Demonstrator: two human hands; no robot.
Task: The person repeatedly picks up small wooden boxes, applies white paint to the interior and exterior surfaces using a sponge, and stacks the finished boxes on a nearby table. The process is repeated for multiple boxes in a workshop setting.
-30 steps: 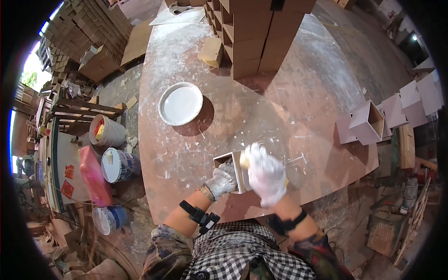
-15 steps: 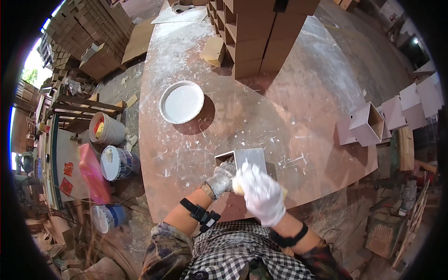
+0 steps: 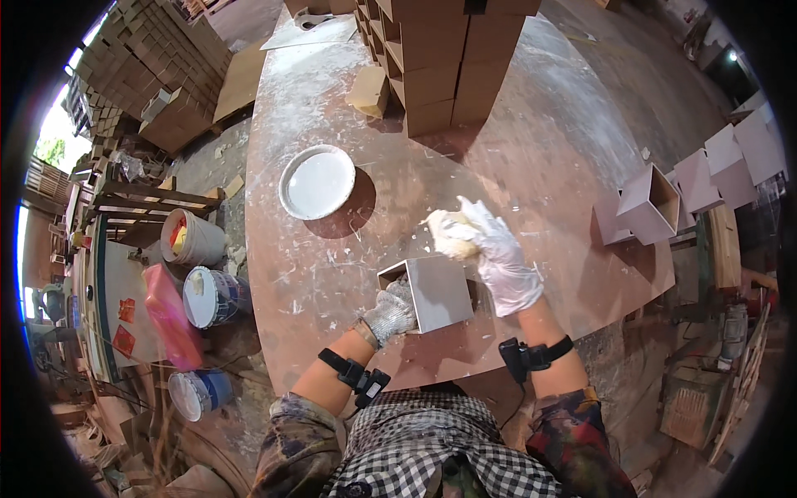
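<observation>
On the table [image 3: 286, 328] near me stands an open-ended box [image 3: 441, 292], its top and side coated a pale whitish grey. My left hand [image 3: 390, 313], in a grey knitted glove, reaches into its open left end and grips it; the fingers inside are partly hidden. To the upper right of the box, my right hand [image 3: 506, 270] wears a white glove and is closed round a cream-coloured sponge [image 3: 452, 235], apart from the box. A round tub of white paint [image 3: 318, 183] stands further off to the left.
Tall stacked brown boxes [image 3: 436, 66] rise at the table's far side, beside a yellowish block [image 3: 368, 91]. Pale coated boxes [image 3: 649, 205] line the right edge. Left of the table stand a bucket [image 3: 193, 236] and paint pails [image 3: 216, 296] on the floor.
My right hand has lifted off the box and moved up and to the right with the sponge. My left hand stays at the box, whose coated top now shows fully.
</observation>
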